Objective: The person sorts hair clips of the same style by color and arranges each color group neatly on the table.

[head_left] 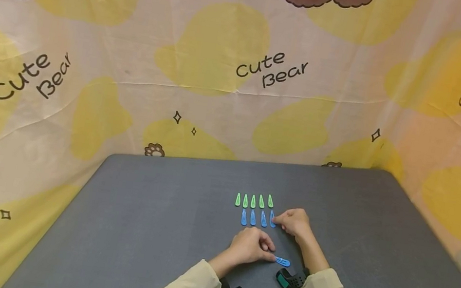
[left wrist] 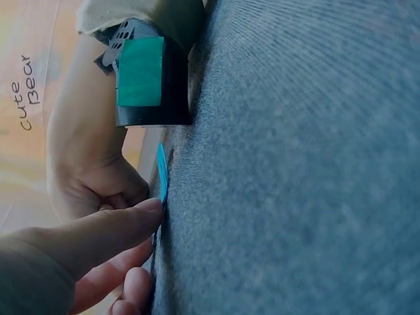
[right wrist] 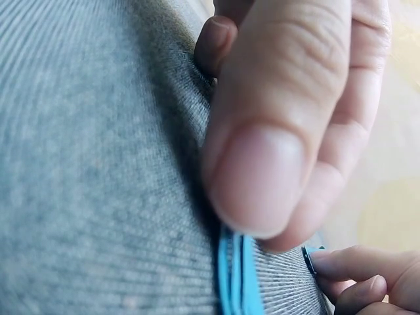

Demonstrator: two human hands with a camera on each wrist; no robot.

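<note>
My left hand [head_left: 250,246] pinches one end of a blue snap hair clip [head_left: 282,261] just above the tabletop. In the right wrist view the thumb of that left hand [right wrist: 275,131] looms large over the same clip [right wrist: 237,279]. Farther out, my right hand [head_left: 295,222] pinches another blue hair clip [head_left: 273,219] at the right end of a blue row. Three blue clips [head_left: 253,217] lie beside it, upright in line. Just behind them runs a row of several green hair clips [head_left: 253,201]. The left wrist view shows the right hand [left wrist: 98,164] partly hidden behind the left thumb.
A dark grey table [head_left: 134,229] carries everything. Both wrists wear black camera mounts, the right one [head_left: 288,280] with a green patch. A printed cloth [head_left: 206,62] with yellow blotches hangs behind and at the sides of the table.
</note>
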